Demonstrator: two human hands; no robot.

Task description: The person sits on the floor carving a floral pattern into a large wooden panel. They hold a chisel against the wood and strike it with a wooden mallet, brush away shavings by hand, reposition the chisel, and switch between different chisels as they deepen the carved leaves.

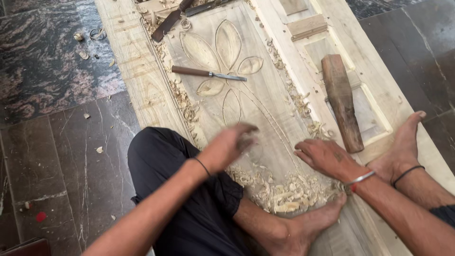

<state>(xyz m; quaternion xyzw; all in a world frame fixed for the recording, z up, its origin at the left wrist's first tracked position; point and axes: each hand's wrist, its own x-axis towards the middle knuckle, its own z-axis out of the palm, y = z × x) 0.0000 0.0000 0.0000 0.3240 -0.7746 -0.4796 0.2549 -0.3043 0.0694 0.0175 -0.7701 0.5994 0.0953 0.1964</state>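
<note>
My left hand hovers blurred over the carved wooden panel, fingers loosely apart, holding nothing. My right hand rests flat on the panel, fingers spread, beside a heap of wood shavings. A leaf and flower pattern is cut into the panel. A chisel with a wooden handle lies across the carving, out of reach of both hands. A wooden mallet lies just beyond my right hand.
I sit on the panel with bare feet and dark trousers. Another chisel lies at the top. Dark stone floor with scattered chips surrounds the panel.
</note>
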